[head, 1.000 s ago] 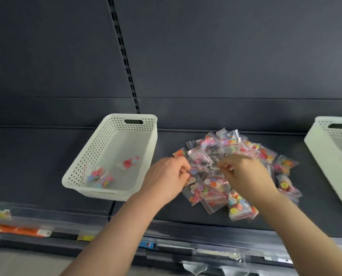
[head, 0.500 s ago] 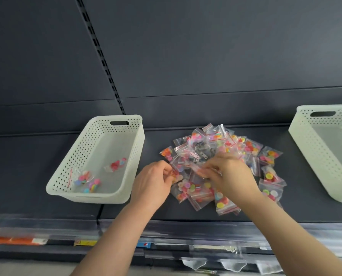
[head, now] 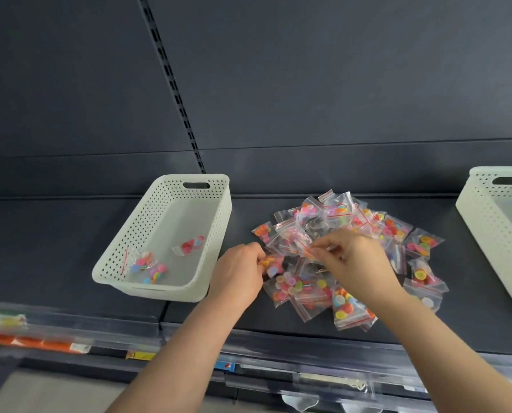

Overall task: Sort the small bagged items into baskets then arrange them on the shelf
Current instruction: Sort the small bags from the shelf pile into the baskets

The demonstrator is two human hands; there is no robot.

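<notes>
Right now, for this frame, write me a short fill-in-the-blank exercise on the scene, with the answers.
The pile of bags lies on the dark shelf between two white ___.
The left basket already holds a few bags of coloured ___.
The left hand pinches one bag and the right hand pinches another bag, both at the ___.
Missing words: baskets; buttons; pile.

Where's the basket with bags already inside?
Head view, left side: the white basket sits on the shelf, left of the bag pile, beside the left hand.
</notes>
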